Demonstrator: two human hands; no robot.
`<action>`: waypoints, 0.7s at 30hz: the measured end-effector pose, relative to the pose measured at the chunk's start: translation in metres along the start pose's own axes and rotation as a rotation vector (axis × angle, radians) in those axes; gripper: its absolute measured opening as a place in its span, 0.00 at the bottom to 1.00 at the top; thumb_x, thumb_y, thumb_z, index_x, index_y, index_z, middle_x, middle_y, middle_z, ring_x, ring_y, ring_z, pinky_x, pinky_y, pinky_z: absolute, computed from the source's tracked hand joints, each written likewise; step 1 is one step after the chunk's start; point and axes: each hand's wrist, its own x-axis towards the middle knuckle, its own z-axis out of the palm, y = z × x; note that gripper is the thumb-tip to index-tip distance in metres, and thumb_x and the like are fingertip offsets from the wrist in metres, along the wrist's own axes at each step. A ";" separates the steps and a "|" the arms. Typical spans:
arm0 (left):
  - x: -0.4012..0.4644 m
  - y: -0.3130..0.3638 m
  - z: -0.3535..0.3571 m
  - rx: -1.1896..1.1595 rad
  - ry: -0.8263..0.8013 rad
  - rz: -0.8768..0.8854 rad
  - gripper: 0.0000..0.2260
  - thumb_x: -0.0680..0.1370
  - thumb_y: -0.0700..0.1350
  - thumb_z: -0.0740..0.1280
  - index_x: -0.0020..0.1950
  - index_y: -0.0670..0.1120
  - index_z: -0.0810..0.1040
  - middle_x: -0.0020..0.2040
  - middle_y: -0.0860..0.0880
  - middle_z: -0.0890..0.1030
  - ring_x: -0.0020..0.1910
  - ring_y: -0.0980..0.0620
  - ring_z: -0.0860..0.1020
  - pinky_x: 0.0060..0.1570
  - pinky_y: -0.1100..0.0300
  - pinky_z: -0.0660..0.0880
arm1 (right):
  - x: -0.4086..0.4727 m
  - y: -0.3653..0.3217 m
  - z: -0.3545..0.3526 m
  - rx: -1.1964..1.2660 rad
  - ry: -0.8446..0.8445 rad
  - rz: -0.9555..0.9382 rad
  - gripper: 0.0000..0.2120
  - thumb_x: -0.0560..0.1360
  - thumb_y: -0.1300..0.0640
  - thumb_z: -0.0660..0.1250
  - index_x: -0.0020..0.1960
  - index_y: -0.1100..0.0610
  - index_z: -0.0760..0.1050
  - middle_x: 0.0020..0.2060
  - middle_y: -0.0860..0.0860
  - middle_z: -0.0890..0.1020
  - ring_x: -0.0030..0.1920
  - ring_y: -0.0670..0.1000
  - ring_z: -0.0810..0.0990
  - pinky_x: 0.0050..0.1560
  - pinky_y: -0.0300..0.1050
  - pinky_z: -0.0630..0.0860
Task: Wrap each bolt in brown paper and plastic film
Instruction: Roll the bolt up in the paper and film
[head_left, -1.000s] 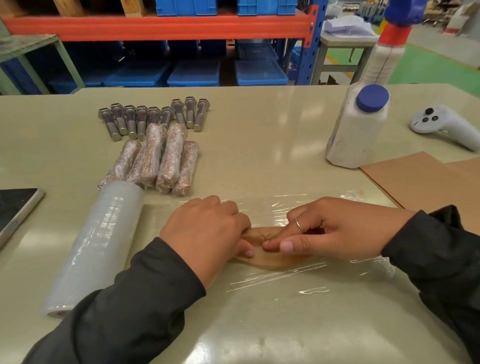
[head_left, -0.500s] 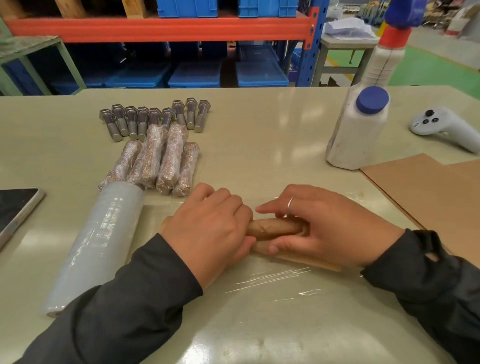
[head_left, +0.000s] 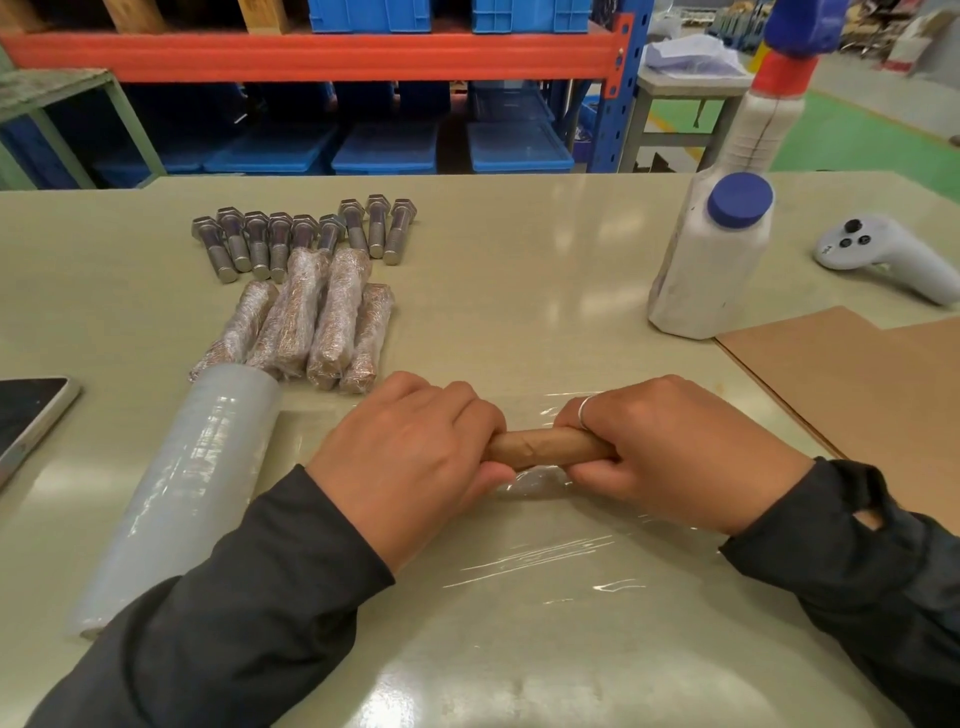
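A bolt rolled in brown paper (head_left: 540, 448) lies crosswise on a sheet of clear plastic film (head_left: 545, 566) spread on the table. My left hand (head_left: 410, 457) grips its left end and my right hand (head_left: 670, 457) grips its right end, fingers curled over it. Only the middle of the roll shows between them. Several bare steel bolts (head_left: 306, 236) lie in a row at the back left. In front of them lie several wrapped bolts (head_left: 317, 317). A roll of plastic film (head_left: 182, 493) lies at my left.
A white bottle with a blue cap (head_left: 711, 260) stands at the right. Brown paper sheets (head_left: 857, 389) lie at the right edge, a white controller (head_left: 883, 254) behind them. A phone (head_left: 26, 415) lies at the far left. Shelving with blue bins stands behind the table.
The flat brown paper under my fingers has been rolled round the bolt into a tight tube. Both hands have moved from pressing it down to gripping its ends.
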 end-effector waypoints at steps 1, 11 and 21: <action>0.000 -0.001 -0.001 -0.008 -0.001 0.004 0.19 0.72 0.54 0.57 0.40 0.41 0.80 0.33 0.46 0.79 0.28 0.47 0.77 0.41 0.56 0.64 | 0.000 0.000 0.000 0.014 -0.013 0.002 0.08 0.73 0.48 0.60 0.50 0.46 0.75 0.37 0.47 0.79 0.36 0.48 0.72 0.36 0.41 0.63; -0.004 0.003 0.012 0.094 0.104 0.007 0.08 0.66 0.46 0.64 0.33 0.43 0.79 0.29 0.48 0.77 0.24 0.50 0.74 0.41 0.58 0.77 | -0.001 -0.005 -0.003 -0.046 -0.005 -0.013 0.09 0.71 0.49 0.60 0.50 0.46 0.75 0.37 0.45 0.79 0.37 0.47 0.73 0.37 0.42 0.66; -0.002 0.007 0.016 0.073 0.096 0.001 0.07 0.64 0.46 0.64 0.32 0.44 0.80 0.28 0.50 0.78 0.23 0.51 0.75 0.45 0.56 0.78 | -0.004 0.009 -0.014 0.060 -0.185 -0.019 0.11 0.74 0.55 0.59 0.53 0.43 0.72 0.44 0.40 0.76 0.44 0.44 0.72 0.43 0.39 0.67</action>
